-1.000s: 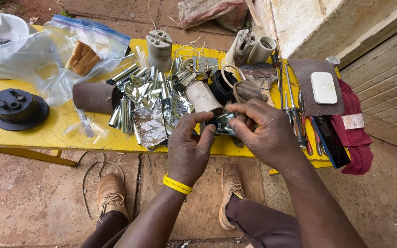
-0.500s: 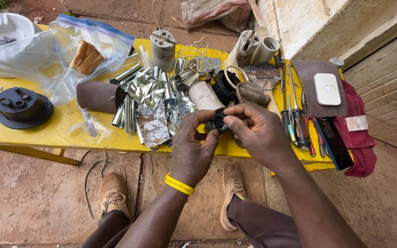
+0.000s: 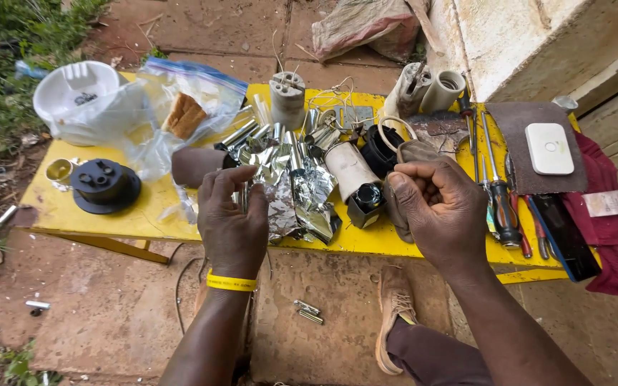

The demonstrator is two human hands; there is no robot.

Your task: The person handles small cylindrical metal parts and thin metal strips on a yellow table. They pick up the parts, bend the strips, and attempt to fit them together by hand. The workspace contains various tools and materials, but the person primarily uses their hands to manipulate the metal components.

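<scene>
My left hand [image 3: 232, 218], with a yellow wristband, hovers over a heap of crumpled foil [image 3: 302, 196] and short metal tubes [image 3: 252, 132] on the yellow table [image 3: 73, 214]. Its fingers are spread and bent down onto the tubes; what lies under the palm is hidden. My right hand [image 3: 441, 207] is curled loosely shut at the table's front edge. Between the two hands a small black part [image 3: 366, 199] with a round top sits on the table, touched by neither. A white cylinder [image 3: 348, 168] lies just behind it.
Screwdrivers [image 3: 498, 193] and pliers lie right of my right hand, beside a white pad [image 3: 548, 148] on brown leather and a red cloth [image 3: 609, 243]. A black disc [image 3: 105, 186], plastic bag [image 3: 166, 114] and white bowl [image 3: 73, 89] sit left. Two tubes [image 3: 307, 312] lie on the ground near my shoe [image 3: 395, 314].
Both hands held the small black part together before. It now rests on the table and the hands have parted, the left moving over the tubes, the right drawing back.
</scene>
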